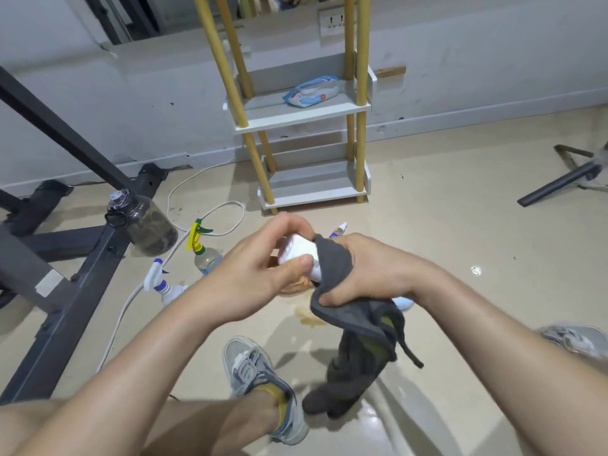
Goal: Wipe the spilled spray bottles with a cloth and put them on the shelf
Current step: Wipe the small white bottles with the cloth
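Observation:
My left hand (260, 271) grips a white bottle (301, 255) held out over the floor. My right hand (371, 271) presses a dark grey cloth (348, 311) around the bottle's right part; the cloth's loose end hangs down. On the floor to the left lie a clear bottle with a yellow-green trigger (200, 245) and a white bottle with a blue-white trigger (161, 284). Another small nozzle (340, 229) peeks out behind my hands. A brownish spill (307, 319) marks the floor below. The white shelf with yellow poles (316, 189) stands against the wall ahead.
A pack of wipes (312, 92) lies on the middle shelf board. A dark water jug (148, 225), a black metal frame (75, 258) and a white cable (210, 212) occupy the left floor. A dark stand leg (559, 185) lies at right. My shoes (260, 383) are below.

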